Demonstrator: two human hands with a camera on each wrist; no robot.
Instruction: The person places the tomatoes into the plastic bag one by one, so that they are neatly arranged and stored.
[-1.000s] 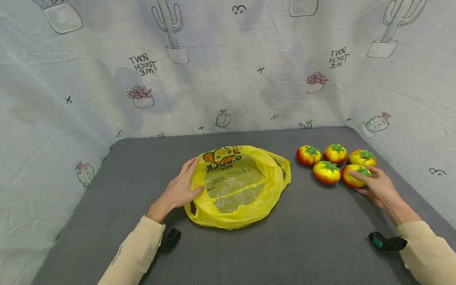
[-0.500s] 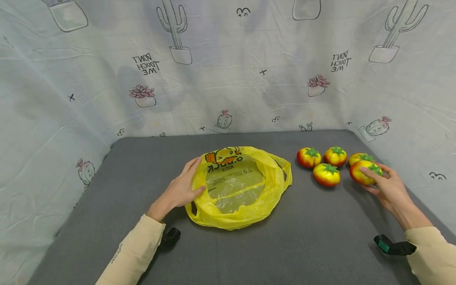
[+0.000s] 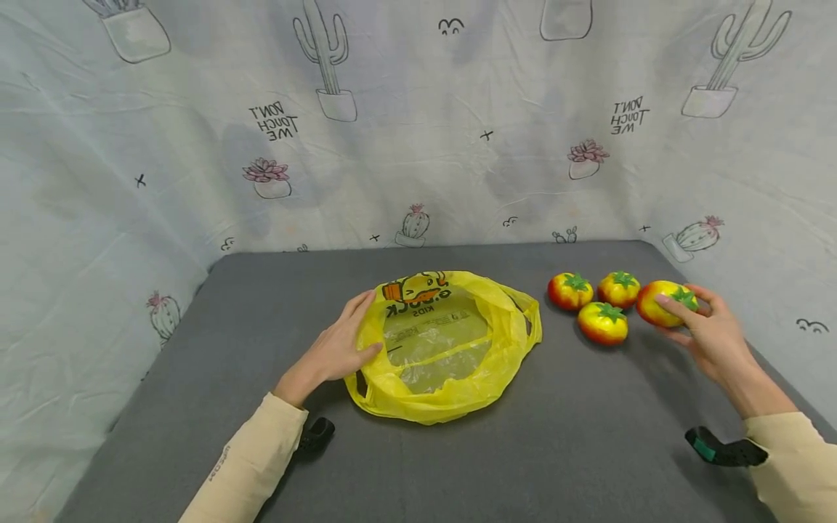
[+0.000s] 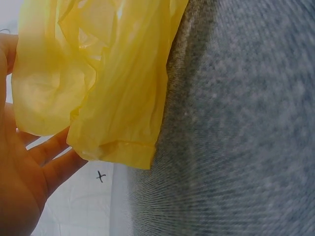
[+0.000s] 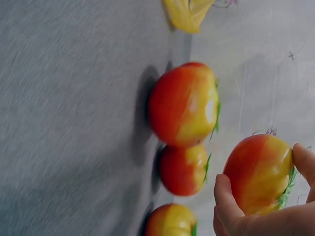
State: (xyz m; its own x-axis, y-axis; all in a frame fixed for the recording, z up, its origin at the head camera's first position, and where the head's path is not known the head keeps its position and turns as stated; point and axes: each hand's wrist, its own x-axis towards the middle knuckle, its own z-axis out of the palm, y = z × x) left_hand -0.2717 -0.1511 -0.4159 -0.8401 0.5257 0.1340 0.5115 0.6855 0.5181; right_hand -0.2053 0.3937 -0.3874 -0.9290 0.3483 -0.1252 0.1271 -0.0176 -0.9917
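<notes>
A yellow plastic bag with a duck print lies in the middle, its round mouth facing up. My left hand rests against the bag's left rim, thumb and fingers spread apart. In the left wrist view, fairly straight fingers pass behind the yellow plastic. At the right, my right hand holds a yellow-and-red tomato with a green leafy top, thumb on one side and fingers on the other. The right wrist view shows this tomato raised off the table surface.
Three similar tomatoes stand close together left of the right hand: a front one, a back left one and a back middle one. A pale cactus-print cloth hangs behind the grey table.
My right hand has lifted the tomato from the front of the group and moved it right, then slightly back. It now hides the rear right tomato. The left hand stays at the bag.
</notes>
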